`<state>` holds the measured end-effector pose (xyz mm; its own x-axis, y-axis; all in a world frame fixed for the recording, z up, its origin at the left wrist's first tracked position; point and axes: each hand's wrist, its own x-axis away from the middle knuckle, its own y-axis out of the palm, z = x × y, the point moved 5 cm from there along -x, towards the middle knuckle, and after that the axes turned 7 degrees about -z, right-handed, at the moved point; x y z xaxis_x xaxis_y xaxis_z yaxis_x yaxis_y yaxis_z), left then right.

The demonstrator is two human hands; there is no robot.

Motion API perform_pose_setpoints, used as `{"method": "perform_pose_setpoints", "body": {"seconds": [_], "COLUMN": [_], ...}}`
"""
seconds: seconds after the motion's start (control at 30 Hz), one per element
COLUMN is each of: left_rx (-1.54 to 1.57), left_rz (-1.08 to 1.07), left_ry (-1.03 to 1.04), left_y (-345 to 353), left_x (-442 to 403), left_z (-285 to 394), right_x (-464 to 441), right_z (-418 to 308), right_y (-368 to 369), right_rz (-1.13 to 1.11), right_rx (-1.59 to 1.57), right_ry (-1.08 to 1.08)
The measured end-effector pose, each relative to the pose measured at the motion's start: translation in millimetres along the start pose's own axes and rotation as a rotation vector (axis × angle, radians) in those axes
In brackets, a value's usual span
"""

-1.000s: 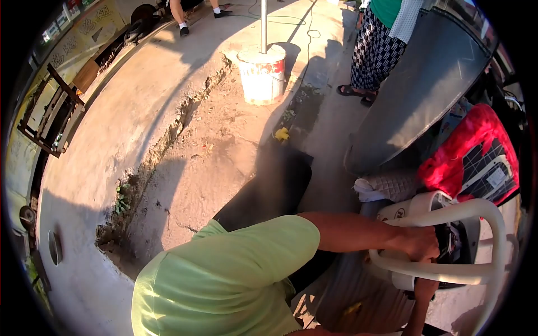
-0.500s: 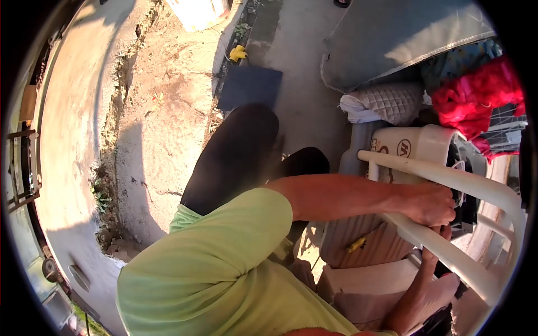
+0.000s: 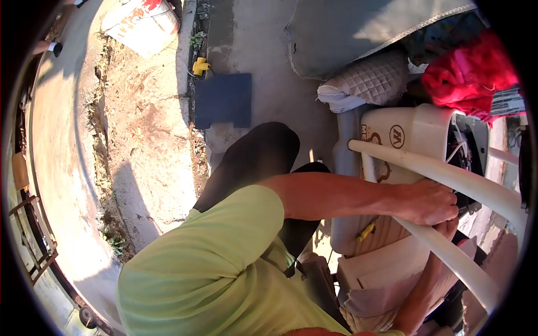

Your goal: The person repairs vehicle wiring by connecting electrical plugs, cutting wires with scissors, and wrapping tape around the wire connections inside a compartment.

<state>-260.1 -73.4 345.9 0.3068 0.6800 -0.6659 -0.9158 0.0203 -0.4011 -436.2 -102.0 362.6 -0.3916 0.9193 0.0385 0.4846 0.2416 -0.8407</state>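
Observation:
My left hand (image 3: 427, 203) reaches across to the right with its fingers curled together. It is beside the white tubular bar (image 3: 448, 257) and near the exposed wires (image 3: 458, 151) behind the white panel (image 3: 412, 129). What the fingers pinch is hidden. My right hand (image 3: 445, 228) comes up from below, under the bar, and meets the left hand. Its fingers are mostly covered, so their hold cannot be made out. A small yellow-and-black object (image 3: 367, 231) lies on the ribbed floor (image 3: 386, 238) of what looks like a small vehicle.
Quilted padding (image 3: 372, 81) and a red cloth (image 3: 471, 75) lie beyond the panel. A grey cover (image 3: 347, 39) spans the top. On the ground are a dark square mat (image 3: 224, 101), a yellow fitting (image 3: 200, 66) and a paint-stained white bucket (image 3: 143, 25). Another person's foot (image 3: 55, 49) shows at upper left.
The camera view has shifted, bringing more of the bucket and another person's foot into sight. Both hands stay together at the same spot by the bar, with the left hand's fingers still curled.

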Motion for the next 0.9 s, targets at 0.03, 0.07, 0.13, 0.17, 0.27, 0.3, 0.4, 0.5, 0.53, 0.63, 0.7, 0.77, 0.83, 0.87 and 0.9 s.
{"method": "perform_pose_setpoints", "body": {"seconds": [0.03,0.07,0.13,0.17,0.27,0.3,0.4,0.5,0.53,0.63,0.7,0.77,0.83,0.87,0.9], "left_rx": [0.028,0.027,0.038,0.051,0.09,0.104,0.088,0.021,0.005,-0.027,-0.002,-0.005,0.042,0.052,0.052], "left_rz": [-0.031,-0.044,-0.064,-0.05,-0.009,0.004,0.015,0.06,0.086,0.069,0.038,-0.039,0.026,0.028,0.03], "left_ry": [-0.001,-0.005,-0.015,-0.006,0.012,0.016,0.027,0.029,0.04,0.035,0.067,0.063,0.066,0.073,0.081], "left_y": [-0.6,0.8,8.3,10.4,13.9,14.1,15.0,-0.7,-6.8,-4.0,-6.5,-5.6,3.7,2.7,0.1], "left_x": [-0.6,-1.8,-2.6,-3.5,-3.1,-2.3,-1.6,-1.3,-1.0,-0.9,-0.7,-0.2,3.5,3.8,3.2], "left_z": [-1.0,-2.6,-3.1,-3.2,-5.1,-5.5,-5.1,-2.4,0.6,1.4,0.1,-0.5,-0.4,0.1,0.0], "right_x": [-0.3,0.5,0.4,1.6,1.5,0.6,-1.6,-3.7,-5.0,-3.5,-1.1,-0.9,-0.6,-1.2,-0.8], "right_z": [0.3,0.3,-2.5,-5.1,-10.3,-11.8,-16.0,-19.0,-19.8,-22.0,-23.7,-31.4,-25.0,-23.7,-25.1], "right_y": [-0.7,0.2,-0.5,-0.6,3.1,3.6,2.9,1.9,1.9,0.9,1.5,2.9,1.9,1.5,1.4], "right_rz": [0.002,0.001,-0.004,0.0,-0.006,-0.008,-0.017,-0.027,-0.033,-0.038,-0.035,-0.014,-0.018,-0.01,0.006], "right_rx": [0.002,0.008,0.018,0.019,0.017,0.017,0.01,0.001,0.002,0.005,0.004,0.003,0.059,0.038,0.04], "right_ry": [0.001,0.008,0.018,0.024,0.031,0.036,0.052,0.059,0.057,0.033,0.035,0.077,0.029,0.023,0.028]}}
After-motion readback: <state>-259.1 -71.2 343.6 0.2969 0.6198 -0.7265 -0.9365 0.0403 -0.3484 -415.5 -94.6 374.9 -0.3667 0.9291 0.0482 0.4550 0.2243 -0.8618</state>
